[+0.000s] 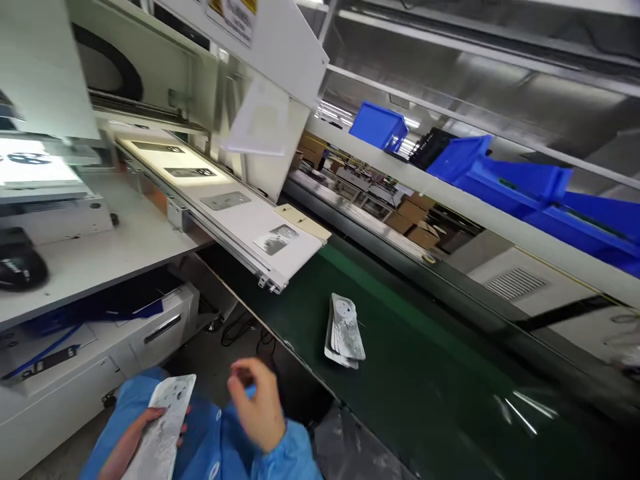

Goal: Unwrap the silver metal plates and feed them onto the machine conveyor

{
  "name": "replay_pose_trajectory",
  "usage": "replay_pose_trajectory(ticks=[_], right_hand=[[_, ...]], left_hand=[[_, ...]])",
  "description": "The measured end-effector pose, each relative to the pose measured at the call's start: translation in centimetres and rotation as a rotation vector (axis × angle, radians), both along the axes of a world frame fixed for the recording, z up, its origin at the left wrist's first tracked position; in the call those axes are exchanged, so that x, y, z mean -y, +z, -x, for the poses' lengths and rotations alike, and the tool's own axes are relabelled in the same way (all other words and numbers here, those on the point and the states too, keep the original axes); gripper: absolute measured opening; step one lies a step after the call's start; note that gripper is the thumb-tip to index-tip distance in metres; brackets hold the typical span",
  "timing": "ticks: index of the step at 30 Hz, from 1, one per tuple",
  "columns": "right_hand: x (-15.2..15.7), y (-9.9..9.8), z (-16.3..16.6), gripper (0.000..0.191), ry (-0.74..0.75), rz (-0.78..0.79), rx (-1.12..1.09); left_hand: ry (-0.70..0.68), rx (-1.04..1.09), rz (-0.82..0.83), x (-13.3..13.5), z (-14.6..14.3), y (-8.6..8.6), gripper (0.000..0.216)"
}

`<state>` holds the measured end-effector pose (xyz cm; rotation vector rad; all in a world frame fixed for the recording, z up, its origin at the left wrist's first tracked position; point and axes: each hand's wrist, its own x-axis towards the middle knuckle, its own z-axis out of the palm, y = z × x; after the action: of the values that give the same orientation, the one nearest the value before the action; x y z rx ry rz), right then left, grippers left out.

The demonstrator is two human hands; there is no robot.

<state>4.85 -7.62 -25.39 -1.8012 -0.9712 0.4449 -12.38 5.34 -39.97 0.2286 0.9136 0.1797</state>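
Note:
My left hand (pixel 150 417) grips a silvery, film-covered phone back cover (pixel 167 413) with dark camera holes near its top end, held low in front of my blue coat. My right hand (pixel 260 403) is raised beside it, slightly blurred, with bent fingers, the thumb apart from them and nothing seen between. A loose stack of similar covers (pixel 345 327) lies on the green belt (pixel 400 360), ahead and to the right of my right hand. Another cover (pixel 277 239) rests near the end of the white conveyor (pixel 240 223), with several more in a row behind it.
The white conveyor comes out of a machine (pixel 280 47) and overhangs the green belt. A side table (pixel 135 227) at left carries a black mouse (pixel 20 260) and a lit panel (pixel 37 163). Blue bins (pixel 500 180) stand on a shelf above the belt. A white drawer cabinet (pixel 160 327) is lower left.

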Motion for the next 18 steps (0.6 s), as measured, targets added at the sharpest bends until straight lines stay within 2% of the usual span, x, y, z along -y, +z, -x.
replay_pose_trajectory(ticks=[2,4,7,9,12,15,18], right_hand=[[1.6,-3.5,2.6,0.023,-0.033,0.096,-0.127],[2.7,-4.3,3.3,0.027,-0.07,0.104,-0.166],[4.3,-1.6,2.1,0.03,-0.139,0.035,-0.13],[5.7,0.7,0.9,0.033,-0.179,0.004,-0.141],[8.3,2.4,-0.4,0.035,-0.192,-0.004,-0.289],[10.6,2.4,-0.7,0.041,-0.24,-0.03,-0.447],[11.7,2.7,-1.2,0.041,-0.311,-0.087,-0.441]], left_hand=[[-0.108,0.019,0.002,1.2,-2.1,2.7,0.058],[-0.117,-0.015,-0.07,2.7,-4.5,6.4,0.052],[-0.16,0.029,-0.153,4.5,-7.7,11.7,0.045],[-0.166,0.111,-0.185,5.4,-9.4,14.1,0.043],[-0.207,0.272,-0.209,7.0,-12.0,16.0,0.044],[-0.246,0.314,-0.27,9.2,-14.1,17.2,0.04],[-0.237,0.306,-0.323,11.0,-15.4,18.2,0.035]])
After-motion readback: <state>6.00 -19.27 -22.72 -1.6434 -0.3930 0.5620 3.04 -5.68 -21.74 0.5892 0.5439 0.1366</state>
